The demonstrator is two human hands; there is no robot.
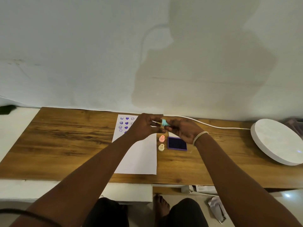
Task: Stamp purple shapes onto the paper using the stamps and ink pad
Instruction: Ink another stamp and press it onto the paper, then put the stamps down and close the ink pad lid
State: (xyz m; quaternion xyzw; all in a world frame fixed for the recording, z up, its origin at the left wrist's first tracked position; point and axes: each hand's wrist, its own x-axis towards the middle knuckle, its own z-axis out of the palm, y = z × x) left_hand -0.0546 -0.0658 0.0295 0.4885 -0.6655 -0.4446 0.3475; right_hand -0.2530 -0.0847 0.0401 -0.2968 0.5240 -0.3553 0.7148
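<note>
Both hands meet at frame center above the desk [65, 136]: right hand [183, 131] and left hand [146, 126] pinch a teal stamp [164, 122] between fingertips. Just below: pink stamp [162, 138], cream stamp [161, 147], purple ink pad [177, 143]. Paper [139, 158] left of them, purple prints at top.

From my seat, the left hand [146, 126] covers the right part of the paper's [137, 154] stamped rows, so I cannot count them. The teal stamp [164, 122] sits half buried between both hands; its face is hidden. The right hand [183, 130] hides the ink pad's [177, 143] far edge.
</note>
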